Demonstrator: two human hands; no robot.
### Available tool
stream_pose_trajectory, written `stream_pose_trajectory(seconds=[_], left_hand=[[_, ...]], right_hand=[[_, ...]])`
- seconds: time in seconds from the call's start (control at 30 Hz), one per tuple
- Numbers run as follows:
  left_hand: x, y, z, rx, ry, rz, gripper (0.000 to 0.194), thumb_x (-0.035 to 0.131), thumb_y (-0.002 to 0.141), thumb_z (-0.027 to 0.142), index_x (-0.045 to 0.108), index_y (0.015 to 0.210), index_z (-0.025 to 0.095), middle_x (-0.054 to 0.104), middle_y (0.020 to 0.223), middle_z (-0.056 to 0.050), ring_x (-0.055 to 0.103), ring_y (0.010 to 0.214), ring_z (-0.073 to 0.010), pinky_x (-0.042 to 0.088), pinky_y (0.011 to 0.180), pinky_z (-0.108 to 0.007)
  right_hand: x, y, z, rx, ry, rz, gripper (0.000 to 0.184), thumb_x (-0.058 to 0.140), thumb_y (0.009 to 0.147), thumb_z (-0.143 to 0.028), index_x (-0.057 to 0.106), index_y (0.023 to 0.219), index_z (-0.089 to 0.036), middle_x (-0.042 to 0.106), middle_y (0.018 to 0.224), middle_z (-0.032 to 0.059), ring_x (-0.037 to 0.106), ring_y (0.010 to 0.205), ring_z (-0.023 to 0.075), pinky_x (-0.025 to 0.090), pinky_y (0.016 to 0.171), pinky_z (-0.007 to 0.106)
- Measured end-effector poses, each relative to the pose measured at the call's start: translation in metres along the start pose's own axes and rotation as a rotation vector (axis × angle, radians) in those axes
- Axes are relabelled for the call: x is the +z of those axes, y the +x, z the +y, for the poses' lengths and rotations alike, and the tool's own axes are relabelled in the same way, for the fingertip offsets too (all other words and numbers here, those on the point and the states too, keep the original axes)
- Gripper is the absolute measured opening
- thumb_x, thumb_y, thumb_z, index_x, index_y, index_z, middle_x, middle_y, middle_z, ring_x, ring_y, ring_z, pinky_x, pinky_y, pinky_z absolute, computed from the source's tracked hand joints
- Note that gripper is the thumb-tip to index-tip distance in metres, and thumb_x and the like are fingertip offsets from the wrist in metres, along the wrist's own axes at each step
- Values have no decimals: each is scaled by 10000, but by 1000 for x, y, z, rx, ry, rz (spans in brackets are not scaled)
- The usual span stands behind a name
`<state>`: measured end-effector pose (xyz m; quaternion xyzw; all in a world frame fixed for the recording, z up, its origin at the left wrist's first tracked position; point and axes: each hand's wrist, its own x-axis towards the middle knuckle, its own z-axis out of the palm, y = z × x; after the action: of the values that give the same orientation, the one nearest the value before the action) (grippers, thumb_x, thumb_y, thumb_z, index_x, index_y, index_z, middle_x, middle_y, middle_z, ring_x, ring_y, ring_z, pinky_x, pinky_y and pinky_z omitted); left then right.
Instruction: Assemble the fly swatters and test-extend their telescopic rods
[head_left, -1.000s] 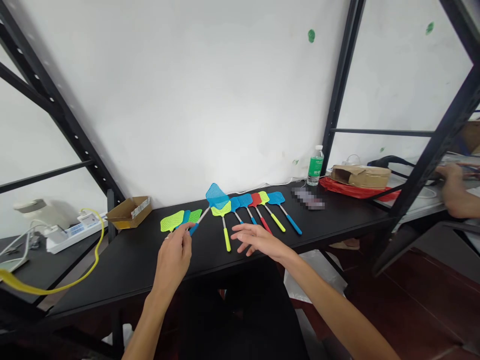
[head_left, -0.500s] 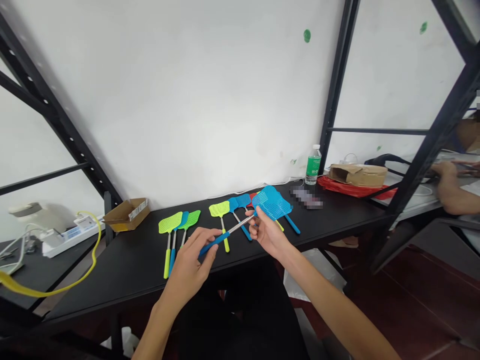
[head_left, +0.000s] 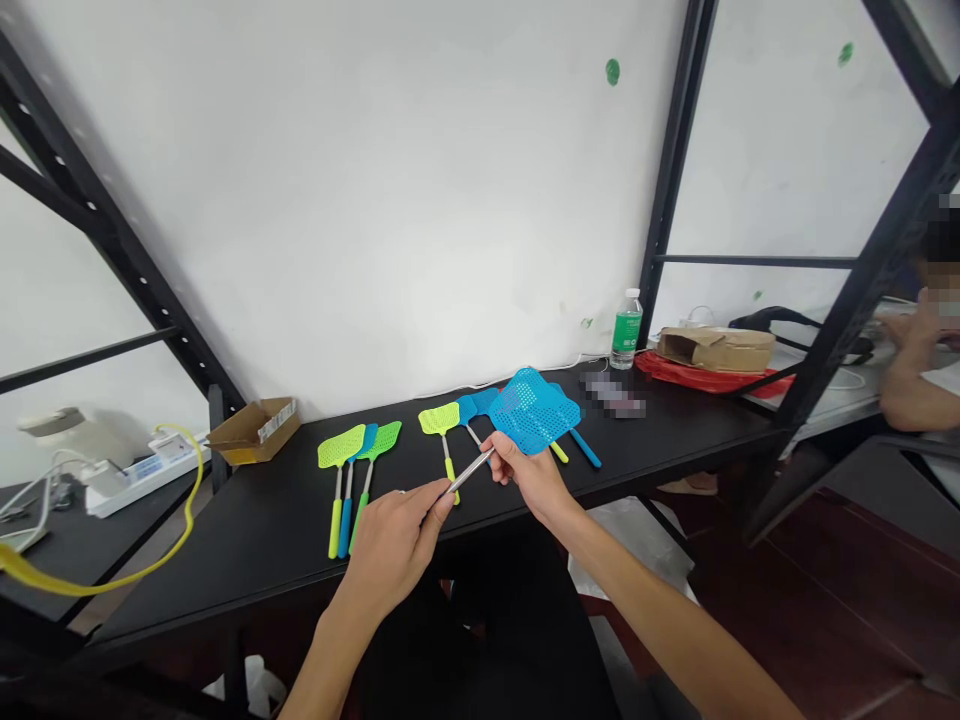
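Both my hands hold one blue fly swatter point(head_left: 536, 410) above the table's front edge. My left hand point(head_left: 401, 540) is closed round the handle end, and the handle is hidden under its fingers. With fingers pinched, my right hand point(head_left: 525, 475) grips the metal rod just below the blue mesh head. To the left on the table lie a yellow-green swatter point(head_left: 342, 447), a blue swatter point(head_left: 346, 525) and a green swatter point(head_left: 385, 438), side by side. Another yellow-green swatter point(head_left: 439, 419) and blue swatters point(head_left: 480, 403) lie behind my hands, partly covered by the held swatter.
On the black table point(head_left: 262, 530) stand an open cardboard box point(head_left: 255, 430) and a water bottle point(head_left: 627, 330). A white power strip point(head_left: 142, 475) and yellow cable point(head_left: 191, 490) lie left. Right are a brown carton point(head_left: 716, 350), a red bag point(head_left: 682, 373) and a person's arm point(head_left: 907, 380).
The held swatter's head has come lower and nearer, turning its face more toward me. My left hand has slid over the blue handle and shifted slightly right; the person's hand at right rose.
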<state>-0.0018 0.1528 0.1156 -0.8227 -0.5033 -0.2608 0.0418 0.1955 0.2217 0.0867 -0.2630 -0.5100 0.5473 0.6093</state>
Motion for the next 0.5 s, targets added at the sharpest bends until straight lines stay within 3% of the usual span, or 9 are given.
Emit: stream_pose_trajectory(seconds=[0.2,0.33,0.4,0.5], left_hand=[[-9,3,10,-84,-268,-182,401,317,1024,411,594,816,210,536,570,33,515,533,-134,337,563,-243],[-9,4,9,-129,-529,-283,429,292,1026,436,585,818,201,545,553,40,504,516,-122,356,559,-232],[-9,5,10,-126,-540,-286,433,298,1023,443,596,824,199,553,557,37,495,508,-120,351,547,-232],[-10,6,11,-78,-366,-204,435,346,1013,436,610,762,197,569,579,23,502,517,-123,344,554,-239]], right_hand=[[-2,1,-1,-44,-45,-18,361,644,846,-522,695,784,-171,555,587,-13,528,513,101,391,480,225],[-2,2,0,-64,-39,-33,347,636,862,-503,690,777,-170,560,575,-14,537,508,100,407,480,221],[-2,2,-1,-65,-25,-37,341,643,858,-498,691,778,-170,568,574,-13,551,509,103,429,487,223],[-2,3,-5,-57,-11,-21,349,658,842,-510,695,782,-168,586,577,-5,600,532,125,481,517,241]])
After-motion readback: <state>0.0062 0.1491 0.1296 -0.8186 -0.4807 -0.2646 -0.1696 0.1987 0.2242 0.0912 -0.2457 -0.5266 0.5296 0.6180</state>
